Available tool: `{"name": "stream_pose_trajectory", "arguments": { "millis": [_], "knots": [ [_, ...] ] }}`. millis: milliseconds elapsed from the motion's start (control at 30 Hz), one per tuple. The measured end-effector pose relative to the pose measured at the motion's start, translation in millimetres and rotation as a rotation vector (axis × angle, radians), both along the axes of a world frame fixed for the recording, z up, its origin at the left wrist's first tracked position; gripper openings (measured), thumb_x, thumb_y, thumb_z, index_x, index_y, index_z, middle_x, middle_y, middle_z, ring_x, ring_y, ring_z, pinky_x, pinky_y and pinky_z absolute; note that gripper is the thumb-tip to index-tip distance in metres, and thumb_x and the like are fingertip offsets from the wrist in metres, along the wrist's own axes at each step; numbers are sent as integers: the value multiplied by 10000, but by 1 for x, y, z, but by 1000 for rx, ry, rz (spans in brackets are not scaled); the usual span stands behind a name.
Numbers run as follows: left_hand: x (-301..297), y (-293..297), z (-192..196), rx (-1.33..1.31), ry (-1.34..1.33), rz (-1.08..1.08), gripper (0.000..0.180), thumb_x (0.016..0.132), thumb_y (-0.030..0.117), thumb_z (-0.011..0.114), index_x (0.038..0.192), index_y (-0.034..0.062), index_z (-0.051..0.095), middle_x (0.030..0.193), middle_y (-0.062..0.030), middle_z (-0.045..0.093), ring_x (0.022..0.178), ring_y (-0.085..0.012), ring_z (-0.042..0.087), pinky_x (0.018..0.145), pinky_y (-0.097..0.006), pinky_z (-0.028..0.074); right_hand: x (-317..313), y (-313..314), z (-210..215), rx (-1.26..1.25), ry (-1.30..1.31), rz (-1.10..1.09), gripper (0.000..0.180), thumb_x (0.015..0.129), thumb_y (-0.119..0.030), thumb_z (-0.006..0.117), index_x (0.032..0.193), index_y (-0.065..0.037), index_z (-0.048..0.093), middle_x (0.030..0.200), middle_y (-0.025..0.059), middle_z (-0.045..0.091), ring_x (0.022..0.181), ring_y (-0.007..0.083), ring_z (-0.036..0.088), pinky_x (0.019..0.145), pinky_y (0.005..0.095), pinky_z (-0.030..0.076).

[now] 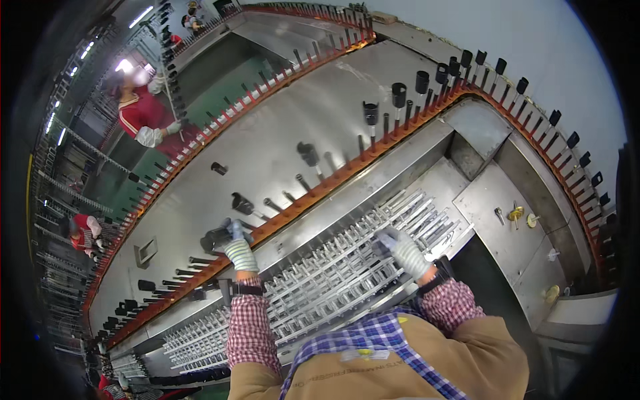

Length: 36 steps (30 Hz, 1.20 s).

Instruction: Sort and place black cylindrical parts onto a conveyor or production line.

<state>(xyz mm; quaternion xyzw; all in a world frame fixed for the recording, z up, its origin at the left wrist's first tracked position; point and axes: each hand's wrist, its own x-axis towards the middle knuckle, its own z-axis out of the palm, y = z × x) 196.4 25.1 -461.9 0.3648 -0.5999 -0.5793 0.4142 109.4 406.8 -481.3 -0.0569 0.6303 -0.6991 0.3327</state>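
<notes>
My left hand [239,252], in a striped glove with grey-blue fingertips, is closed on a black cylindrical cup-like part [215,241] beside the orange conveyor rail [283,217]. Over the right part of a rack of silvery metal bars [320,270] is my right hand [405,253], gloved the same way. Its fingers are smeared by motion, and whether anything is in them cannot be made out. Upright pins line the rail, and several carry black slotted cups [399,97]. Another black cup [241,203] leans on its pin just beyond my left hand.
A loose black piece [219,169] lies on the steel table [313,100] inside the rail loop. Small brass-coloured parts [515,213] rest on the right-hand steel counter [487,190]. At the far left, a person in red [143,113] stands beyond the rail, with other people farther off.
</notes>
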Motion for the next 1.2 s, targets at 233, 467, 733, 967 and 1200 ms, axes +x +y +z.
{"name": "stream_pose_trajectory", "arguments": {
  "millis": [233,467,733,967,1200],
  "knots": [
    [-10,-38,-67,-285,-20,131,346,726,159,666,1001,26,504,697,-21,575,619,-146,532,581,-276,439,-122,-60,-10,-35,277,-167,404,816,-195,535,1132,32,426,823,98,573,693,149,568,595,266,478],
    [73,14,-37,-363,-544,42,286,816,286,505,937,45,602,842,-68,604,736,-169,558,694,-277,449,-219,-132,-32,646,1407,40,300,776,-199,531,1021,-25,533,784,208,559,767,326,562,681,361,458],
    [255,173,-74,386,180,131,153,760,119,536,900,60,555,687,-56,576,600,-167,550,517,-275,436,-103,-155,81,94,803,-111,293,800,-331,567,669,-70,553,513,-28,447,409,37,349,393,214,269],
    [392,121,-86,17,-292,389,209,815,255,554,800,52,604,651,-18,588,599,-118,542,545,-269,434,150,-129,11,461,501,564,450,791,-473,492,663,-54,595,455,23,489,362,144,447,396,284,382],
    [396,100,-82,-45,-739,71,314,815,346,517,810,40,586,724,-55,617,646,-165,569,624,-305,434,284,-146,-4,237,239,750,393,835,-417,461,870,-42,576,623,97,580,538,181,547,457,296,433]
  ]
}}
